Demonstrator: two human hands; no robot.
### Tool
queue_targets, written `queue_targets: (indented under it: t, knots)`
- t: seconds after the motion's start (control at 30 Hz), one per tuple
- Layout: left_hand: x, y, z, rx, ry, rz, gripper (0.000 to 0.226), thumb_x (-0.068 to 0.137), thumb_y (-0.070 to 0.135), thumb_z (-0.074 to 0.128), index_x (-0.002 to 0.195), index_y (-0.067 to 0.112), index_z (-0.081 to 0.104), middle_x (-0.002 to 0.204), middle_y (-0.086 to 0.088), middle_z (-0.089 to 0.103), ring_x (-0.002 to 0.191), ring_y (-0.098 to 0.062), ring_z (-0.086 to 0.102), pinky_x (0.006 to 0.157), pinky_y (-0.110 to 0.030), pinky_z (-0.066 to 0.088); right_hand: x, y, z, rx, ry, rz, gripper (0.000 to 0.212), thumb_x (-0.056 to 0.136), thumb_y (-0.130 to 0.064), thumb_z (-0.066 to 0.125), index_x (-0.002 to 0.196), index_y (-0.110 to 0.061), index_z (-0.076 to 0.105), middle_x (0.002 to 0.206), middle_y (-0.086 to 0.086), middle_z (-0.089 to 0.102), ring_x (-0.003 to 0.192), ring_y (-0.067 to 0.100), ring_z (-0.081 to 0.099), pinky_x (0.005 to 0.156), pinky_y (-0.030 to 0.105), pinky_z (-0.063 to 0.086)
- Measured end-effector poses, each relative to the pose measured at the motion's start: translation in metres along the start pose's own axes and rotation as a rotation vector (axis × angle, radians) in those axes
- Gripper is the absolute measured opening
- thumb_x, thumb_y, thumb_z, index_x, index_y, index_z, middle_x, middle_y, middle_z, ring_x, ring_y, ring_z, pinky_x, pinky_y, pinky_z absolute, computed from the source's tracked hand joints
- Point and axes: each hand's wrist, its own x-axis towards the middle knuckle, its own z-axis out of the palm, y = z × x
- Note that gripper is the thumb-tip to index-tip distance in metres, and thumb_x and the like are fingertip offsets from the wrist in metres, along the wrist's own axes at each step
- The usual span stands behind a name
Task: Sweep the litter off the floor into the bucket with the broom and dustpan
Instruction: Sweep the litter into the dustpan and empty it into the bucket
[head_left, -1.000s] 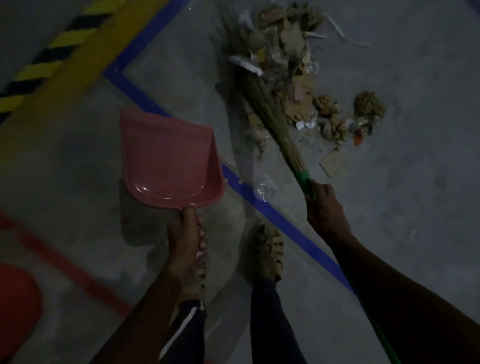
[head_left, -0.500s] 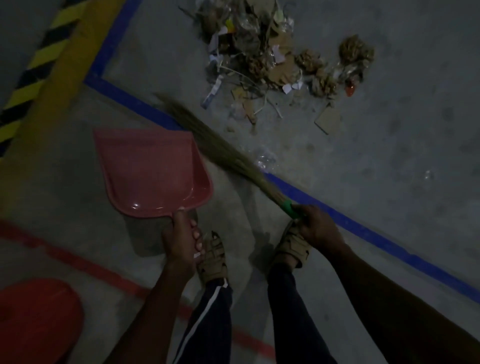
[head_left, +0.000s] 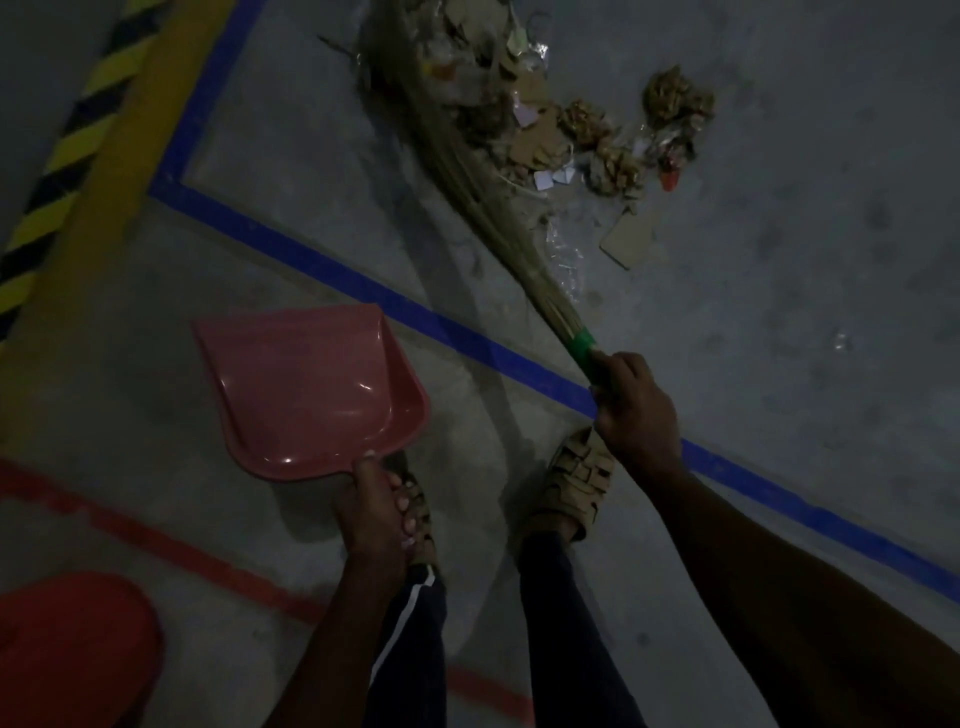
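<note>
Evidently gathering: right hand (head_left: 636, 410) grips the broom (head_left: 498, 208), bristles in the litter (head_left: 545, 119) at one o'clock; left hand (head_left: 371, 512) holds the empty dustpan (head_left: 306, 389). Next, probably, lower the pan beside the pile.

Left hand (head_left: 371, 512) curled around a handle held low, right hand (head_left: 636, 410) fisted on a shaft, both arms extended downward

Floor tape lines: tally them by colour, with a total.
Blue lines: 2, meeting at a corner
Red lines: 1
Plain yellow bands: 1
Yellow-and-black striped bands: 1
Total: 5
</note>
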Motion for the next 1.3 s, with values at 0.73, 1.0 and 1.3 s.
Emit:
queue_targets:
  t: [0.73,1.0,1.3]
  knots:
    - [-0.023,-0.02,0.127,0.248,-0.124,0.039,0.047,0.096,0.058,0.049,0.069,0.019,0.05,0.049,0.003,0.042,0.03,-0.013,0.035,0.042,-0.016,0.027,-0.011,0.133,-0.053,-0.094,0.346,0.465,0.055,0.091,-0.016,0.061,0.142,-0.017,0.038,0.134,0.006,0.038,0.09,0.028,0.059,0.058,0.031,0.043]
    - [-0.026,-0.022,0.142,0.259,-0.145,0.073,0.047,0.098,0.053,0.049,0.067,0.017,0.05,0.047,0.002,0.042,0.029,-0.013,0.035,0.042,-0.016,0.028,0.039,0.118,-0.052,-0.021,0.083,0.626,0.035,0.091,-0.016,0.059,0.124,-0.007,0.048,0.125,0.011,0.04,0.074,0.03,0.055,0.064,0.035,0.041]
    - [-0.017,-0.008,0.12,0.225,-0.114,0.041,0.046,0.097,0.056,0.048,0.071,0.019,0.047,0.05,0.002,0.04,0.029,-0.011,0.032,0.038,-0.014,0.027,0.033,0.056,-0.007,0.057,0.031,0.254,0.05,0.09,-0.019,0.062,0.136,-0.015,0.043,0.13,0.005,0.039,0.08,0.025,0.059,0.062,0.039,0.054]
